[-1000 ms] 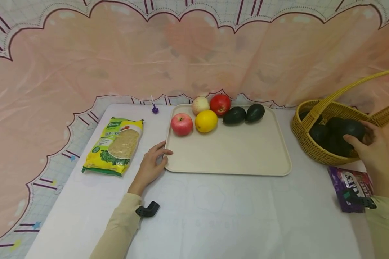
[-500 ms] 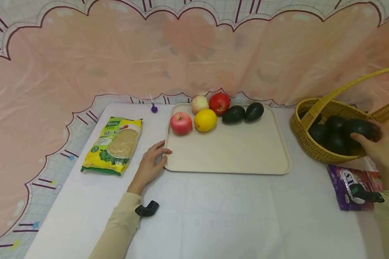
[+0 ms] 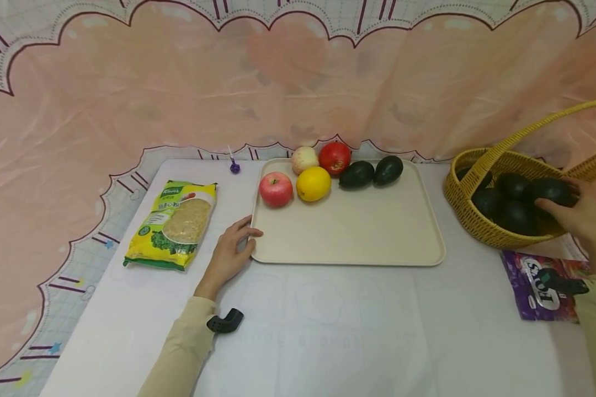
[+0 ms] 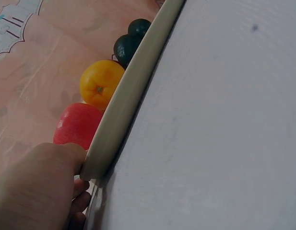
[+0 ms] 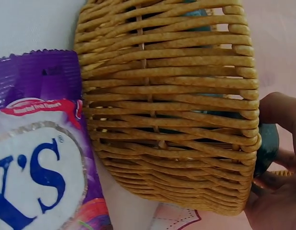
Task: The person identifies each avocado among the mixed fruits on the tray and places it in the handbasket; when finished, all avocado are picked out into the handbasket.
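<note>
Dark green and smooth, an avocado [image 3: 551, 191] sits in the grasp of the right hand [image 3: 583, 212], thumb on the near side and fingers round the far end. It is at the right end of the wicker basket [image 3: 482, 227], partly above the rim, with more dark avocados [image 3: 517, 218] beside it; taking the outermost one probably avoids disturbing the pile. Well apart from it, the left hand [image 3: 230, 251] rests relaxed fingers on the left rim of the cream tray [image 3: 367, 234], likely to stop it sliding on the counter [image 3: 328, 325].

Along the tray's back and left, a red apple [image 3: 275, 190], a yellow citrus fruit [image 3: 313, 184], a pale round fruit [image 3: 305, 160], a red pomegranate-like fruit [image 3: 335, 158] and two avocados [image 3: 356, 175] cluster closely, perhaps so that round shapes prop one another. The purple Fox's pouch [image 3: 521, 292] lies flat just before the basket, presumably the steadiest way for it.
</note>
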